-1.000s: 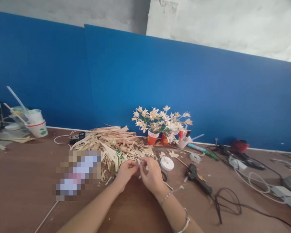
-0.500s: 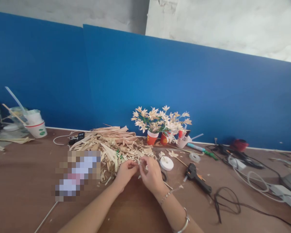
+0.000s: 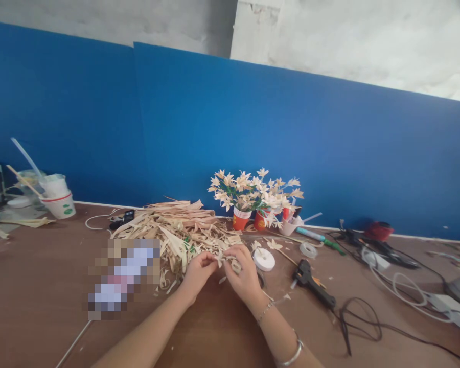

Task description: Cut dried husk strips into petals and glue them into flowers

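Observation:
Between my two hands is a small pale flower [image 3: 220,258] made of husk-like strips, its pointed petals showing at the fingertips. My left hand [image 3: 199,273] pinches it from the left with thumb and forefinger. From the other side my right hand [image 3: 242,271] closes its fingers on it, the thumb under the petals. A heap of dry corn husks [image 3: 176,230] lies just beyond both hands. A roll of white tape [image 3: 263,259] rests to the right of my right hand, and dark-handled scissors [image 3: 260,278] are partly hidden by that hand.
Finished husk flowers [image 3: 253,191] stand in red paper cups [image 3: 240,219] by the blue partition [image 3: 291,128]. To the right are a black glue gun [image 3: 312,283], a clear tape roll [image 3: 308,250] and tangled cables [image 3: 362,322]. White cups [image 3: 59,205] stand far left, near a blurred-out object [image 3: 122,278].
The flower's petals now show between my fingertips, where they were mostly covered before. My right hand has shifted slightly, its fingers turning a little; my left hand keeps its pinch.

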`<state>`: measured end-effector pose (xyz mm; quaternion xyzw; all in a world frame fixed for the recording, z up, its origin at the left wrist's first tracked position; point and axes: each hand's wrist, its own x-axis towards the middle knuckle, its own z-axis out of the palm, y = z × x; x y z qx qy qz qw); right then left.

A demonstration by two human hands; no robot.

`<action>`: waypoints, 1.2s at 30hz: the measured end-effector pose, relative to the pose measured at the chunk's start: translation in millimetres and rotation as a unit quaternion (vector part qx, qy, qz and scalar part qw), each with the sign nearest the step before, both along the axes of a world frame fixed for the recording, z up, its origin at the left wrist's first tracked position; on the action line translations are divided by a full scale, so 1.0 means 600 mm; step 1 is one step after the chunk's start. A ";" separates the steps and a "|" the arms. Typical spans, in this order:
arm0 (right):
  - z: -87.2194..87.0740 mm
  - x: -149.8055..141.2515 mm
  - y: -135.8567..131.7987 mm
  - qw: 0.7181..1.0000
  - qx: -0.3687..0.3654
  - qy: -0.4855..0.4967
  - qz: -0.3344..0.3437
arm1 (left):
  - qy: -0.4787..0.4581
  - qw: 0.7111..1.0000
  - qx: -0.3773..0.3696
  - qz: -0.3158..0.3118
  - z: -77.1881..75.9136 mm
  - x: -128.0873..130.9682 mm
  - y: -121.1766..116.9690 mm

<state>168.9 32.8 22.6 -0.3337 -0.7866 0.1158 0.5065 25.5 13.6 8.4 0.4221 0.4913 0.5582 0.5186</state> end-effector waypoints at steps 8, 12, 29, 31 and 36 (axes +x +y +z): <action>0.003 0.000 -0.002 1.000 -0.001 -0.012 0.010 | -0.008 1.000 -0.005 -0.009 0.003 0.000 -0.003; 0.004 -0.001 -0.002 1.000 -0.006 -0.018 0.018 | -0.009 1.000 -0.008 -0.020 0.001 0.001 -0.002; -0.001 -0.001 -0.002 0.996 0.043 -0.084 0.006 | 0.053 0.998 0.033 -0.015 -0.008 -0.006 0.005; 0.000 0.000 -0.002 0.994 0.047 -0.097 0.008 | 0.077 0.996 0.043 -0.010 -0.011 -0.008 0.007; 0.002 -0.001 -0.003 0.992 0.057 -0.109 0.025 | 0.126 0.989 0.073 -0.011 -0.020 -0.011 0.010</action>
